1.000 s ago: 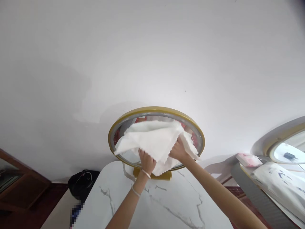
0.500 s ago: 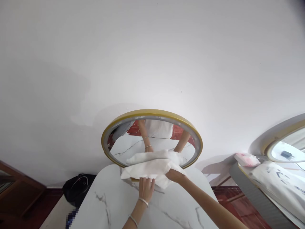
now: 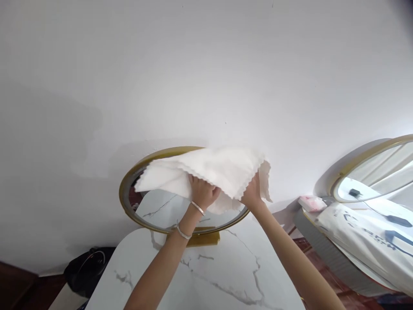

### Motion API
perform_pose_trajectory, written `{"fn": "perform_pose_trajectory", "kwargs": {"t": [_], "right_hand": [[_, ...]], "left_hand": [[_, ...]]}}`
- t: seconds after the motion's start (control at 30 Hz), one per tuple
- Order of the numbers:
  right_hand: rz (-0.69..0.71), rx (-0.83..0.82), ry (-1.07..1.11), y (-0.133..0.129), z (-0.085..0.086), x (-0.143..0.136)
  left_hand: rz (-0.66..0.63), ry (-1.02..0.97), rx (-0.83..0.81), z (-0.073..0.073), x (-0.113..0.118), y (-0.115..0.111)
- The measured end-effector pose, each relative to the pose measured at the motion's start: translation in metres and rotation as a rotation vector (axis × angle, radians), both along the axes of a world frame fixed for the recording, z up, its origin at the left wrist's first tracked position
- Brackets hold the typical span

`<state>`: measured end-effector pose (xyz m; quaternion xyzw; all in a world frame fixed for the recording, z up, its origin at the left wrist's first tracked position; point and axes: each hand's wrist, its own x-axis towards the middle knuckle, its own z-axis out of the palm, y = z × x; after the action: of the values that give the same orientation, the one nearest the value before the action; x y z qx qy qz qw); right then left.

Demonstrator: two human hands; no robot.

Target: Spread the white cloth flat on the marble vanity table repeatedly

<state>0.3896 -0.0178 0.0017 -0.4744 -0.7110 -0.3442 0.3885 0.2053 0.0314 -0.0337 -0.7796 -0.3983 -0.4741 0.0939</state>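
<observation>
A white cloth with scalloped edges [image 3: 219, 165] is spread across the upper part of an oval mirror with a gold frame [image 3: 124, 193]. My left hand [image 3: 204, 192] grips the cloth's lower edge near the middle, fingers partly under it. At the cloth's right side, my right hand [image 3: 252, 192] holds it, with the fingertips hidden behind the fabric. The mirror stands on a gold base [image 3: 203, 239] on a white marbled table [image 3: 222, 275]. Two thin bracelets circle my left wrist.
A black bag [image 3: 85, 269] lies left of the table. To the right, a second gold-framed mirror [image 3: 380, 172] stands behind a printed white cloth bag [image 3: 364, 241] and a pink-and-white packet [image 3: 312, 203]. The plain wall [image 3: 206, 77] rises behind.
Both hands have moved up with the cloth from the mirror's bottom to its upper part. The cloth is more spread out, and the gold base now shows. The view has shifted slightly right.
</observation>
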Motion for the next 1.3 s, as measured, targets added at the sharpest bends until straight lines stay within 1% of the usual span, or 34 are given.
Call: {"fn": "perform_pose_trajectory", "kwargs": {"t": [0.03, 0.07, 0.13, 0.17, 0.27, 0.33, 0.37, 0.43, 0.47, 0.5, 0.57, 0.63, 0.67, 0.7, 0.73, 0.8, 0.9, 0.97, 1.0, 1.07, 1.13, 1.17, 1.2, 1.27, 1.3], "right_hand": [[0.005, 0.015, 0.032, -0.003, -0.017, 0.008], [0.014, 0.029, 0.059, -0.008, -0.036, 0.015], [0.024, 0.031, 0.109, -0.02, -0.077, 0.026], [0.029, -0.014, 0.11, -0.028, -0.097, 0.029], [0.082, -0.234, 0.183, -0.057, -0.154, 0.033], [0.185, -0.407, 0.343, -0.079, -0.189, 0.03], [0.258, -0.512, 0.477, -0.091, -0.204, 0.027], [0.408, -0.744, 0.784, -0.117, -0.229, 0.019], [0.472, -0.849, 0.926, -0.129, -0.238, 0.014], [0.539, -0.95, 1.078, -0.141, -0.243, 0.008], [0.665, -1.13, 1.425, -0.158, -0.243, -0.004], [0.734, -1.26, 1.825, -0.164, -0.233, -0.017], [0.724, -1.289, 2.001, -0.163, -0.226, -0.025], [0.675, -1.291, 2.113, -0.16, -0.22, -0.032], [0.609, -1.271, 2.176, -0.156, -0.215, -0.039], [0.497, -1.202, 2.196, -0.148, -0.209, -0.05], [0.427, -1.088, 2.15, -0.147, -0.211, -0.054], [0.351, -1.067, 2.149, -0.156, -0.215, -0.049], [0.299, -1.069, 2.147, -0.163, -0.216, -0.046], [0.231, -1.062, 2.127, -0.18, -0.219, -0.037], [0.259, -1.043, 2.119, -0.199, -0.223, -0.03], [0.268, -1.032, 2.132, -0.208, -0.227, -0.027], [0.254, -1.026, 2.151, -0.217, -0.234, -0.024], [0.137, -1.019, 2.168, -0.233, -0.252, -0.019], [0.065, -1.006, 2.134, -0.24, -0.263, -0.018]], "left_hand": [[-0.039, 0.064, -0.051, -0.004, 0.009, -0.006], [-0.078, 0.123, -0.103, -0.012, 0.017, -0.013], [-0.135, 0.184, -0.175, -0.035, 0.031, -0.028], [-0.149, 0.187, -0.189, -0.049, 0.036, -0.037], [-0.17, 0.174, -0.236, -0.096, 0.042, -0.067], [-0.168, 0.162, -0.28, -0.129, 0.039, -0.09], [-0.16, 0.125, -0.321, -0.145, 0.035, -0.101], [-0.132, -0.047, -0.468, -0.176, 0.026, -0.123], [-0.117, -0.178, -0.571, -0.189, 0.021, -0.132], [-0.103, -0.322, -0.682, -0.2, 0.016, -0.14], [-0.085, -0.556, -0.864, -0.214, 0.008, -0.151], [-0.081, -0.662, -0.962, -0.219, 0.003, -0.158], [-0.08, -0.685, -0.992, -0.219, 0.002, -0.16], [-0.081, -0.702, -1.016, -0.218, 0.003, -0.162], [-0.082, -0.723, -1.038, -0.217, 0.004, -0.163], [-0.087, -0.795, -1.072, -0.216, 0.007, -0.167], [-0.063, -0.995, -1.1, -0.213, 0.008, -0.174], [-0.031, -1.253, -1.195, -0.209, 0.001, -0.178], [-0.045, -1.415, -1.268, -0.205, -0.006, -0.18], [-0.134, -1.725, -1.386, -0.196, -0.023, -0.181], [-0.202, -1.923, -1.462, -0.187, -0.043, -0.181], [-0.182, -1.964, -1.496, -0.184, -0.052, -0.181], [-0.115, -1.972, -1.527, -0.182, -0.059, -0.181], [0.074, -1.927, -1.559, -0.182, -0.072, -0.184], [0.156, -1.899, -1.547, -0.184, -0.076, -0.187]]}}
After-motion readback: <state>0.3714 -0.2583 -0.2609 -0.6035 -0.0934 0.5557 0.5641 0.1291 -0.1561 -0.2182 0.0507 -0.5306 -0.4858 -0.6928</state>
